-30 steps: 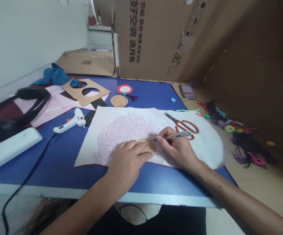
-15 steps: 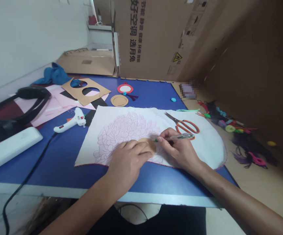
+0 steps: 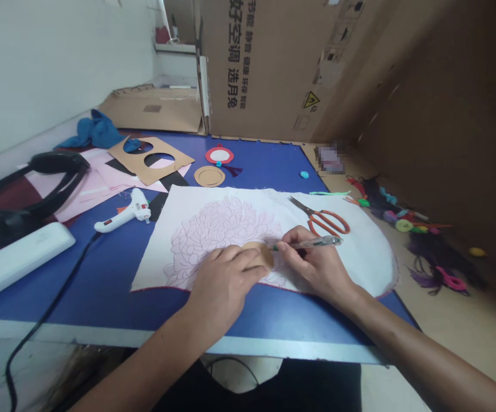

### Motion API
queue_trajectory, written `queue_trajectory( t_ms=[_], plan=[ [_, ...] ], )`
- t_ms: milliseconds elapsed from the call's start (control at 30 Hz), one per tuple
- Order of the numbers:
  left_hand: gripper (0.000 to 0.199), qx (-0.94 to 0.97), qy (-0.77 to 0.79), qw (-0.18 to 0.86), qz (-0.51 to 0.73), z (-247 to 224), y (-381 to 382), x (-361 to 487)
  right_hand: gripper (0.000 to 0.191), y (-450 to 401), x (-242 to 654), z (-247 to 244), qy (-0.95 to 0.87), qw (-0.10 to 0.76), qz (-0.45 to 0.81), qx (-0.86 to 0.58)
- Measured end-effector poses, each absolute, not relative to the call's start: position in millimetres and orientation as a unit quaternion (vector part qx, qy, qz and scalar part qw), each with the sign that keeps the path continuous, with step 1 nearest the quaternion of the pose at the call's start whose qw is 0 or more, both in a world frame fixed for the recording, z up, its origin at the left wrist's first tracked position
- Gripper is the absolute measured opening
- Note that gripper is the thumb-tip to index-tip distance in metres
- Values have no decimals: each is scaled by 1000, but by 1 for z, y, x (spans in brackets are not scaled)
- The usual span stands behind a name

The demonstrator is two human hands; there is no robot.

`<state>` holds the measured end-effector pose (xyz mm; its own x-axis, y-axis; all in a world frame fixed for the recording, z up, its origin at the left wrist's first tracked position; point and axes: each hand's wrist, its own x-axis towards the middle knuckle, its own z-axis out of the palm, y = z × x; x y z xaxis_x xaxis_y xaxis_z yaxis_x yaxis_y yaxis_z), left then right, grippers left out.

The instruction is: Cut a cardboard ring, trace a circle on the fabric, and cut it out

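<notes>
A white cloth (image 3: 359, 260) printed with a pale pink flower lies across the blue table. On it rests a small brown cardboard disc (image 3: 262, 258), partly covered by my left hand (image 3: 226, 274), whose fingers and thumb hold it down. My right hand (image 3: 312, 260) pinches a clear pen (image 3: 326, 241) with its green tip at the disc's right edge. Orange-handled scissors (image 3: 323, 218) lie on the cloth just beyond my right hand, partly hidden by it.
A white glue gun (image 3: 125, 214) with a black cord lies left of the cloth. Behind are a cardboard sheet with round holes (image 3: 171, 164), a cardboard ring (image 3: 209, 177) and a red-rimmed round ornament (image 3: 219, 155). Hair ties (image 3: 404, 225) lie right; tall cardboard (image 3: 269, 74) stands behind.
The pen and my right hand have shifted very slightly along the disc's right edge, toward me. My left hand and the disc stay where they were.
</notes>
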<state>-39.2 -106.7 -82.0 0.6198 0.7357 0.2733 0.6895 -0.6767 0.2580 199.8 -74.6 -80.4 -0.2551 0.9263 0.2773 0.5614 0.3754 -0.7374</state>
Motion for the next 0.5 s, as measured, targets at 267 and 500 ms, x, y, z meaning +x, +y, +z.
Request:
queue_trajectory(
  t_ms=[267,500],
  plan=[
    [45,899,397,58,178,-83,-107,-39,25,-77,200,-78,-746,353,265,-498],
    [43,896,398,66,187,-84,-107,-40,23,-78,201,-78,-748,351,263,-499]
  ],
)
